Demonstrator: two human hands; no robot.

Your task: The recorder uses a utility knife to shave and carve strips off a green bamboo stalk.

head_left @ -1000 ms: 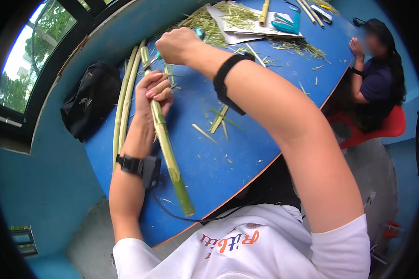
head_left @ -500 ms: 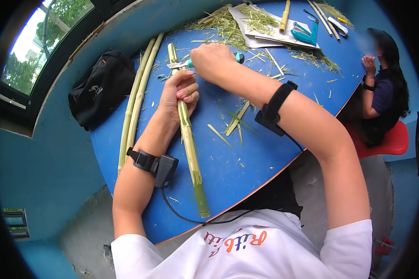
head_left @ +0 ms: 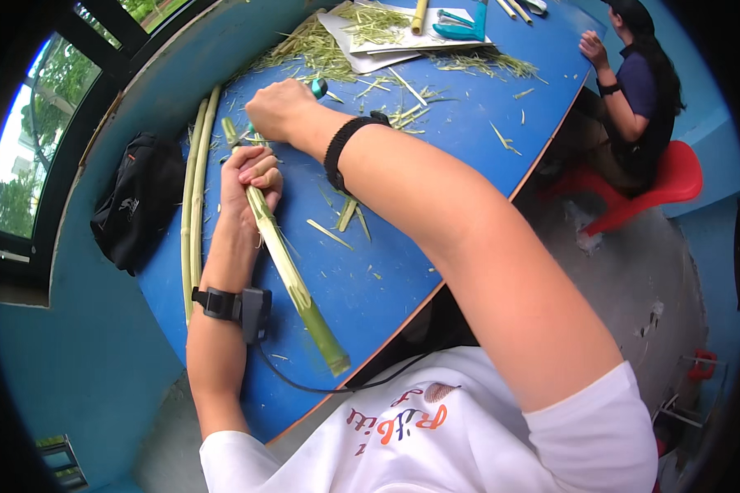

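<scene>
My left hand (head_left: 255, 174) is closed around a bamboo stick (head_left: 284, 261) that slants over the blue table. Its skin is shaved off to pale wood along the middle, while the near end stays green. Just beyond that hand, my right hand (head_left: 281, 111) is closed on a utility knife (head_left: 318, 87) with a teal handle and a black end. The knife's blade side lies against the stick's far part, though my right hand hides much of it. Small bamboo slivers (head_left: 347, 215) lie on the table to the right of the stick.
Two long bamboo poles (head_left: 196, 189) and a black bag (head_left: 140, 201) lie on the left. Farther back are shavings (head_left: 308, 62), white sheets (head_left: 378, 61), a short bamboo piece (head_left: 419, 16) and a teal tool (head_left: 462, 31). A person (head_left: 640, 99) sits on a red chair (head_left: 645, 187) at right.
The whole view has swung, so the table and poles sit farther left. My right hand has stayed close to the stick's far end, and its elbow reaches farther forward. Both grips are kept.
</scene>
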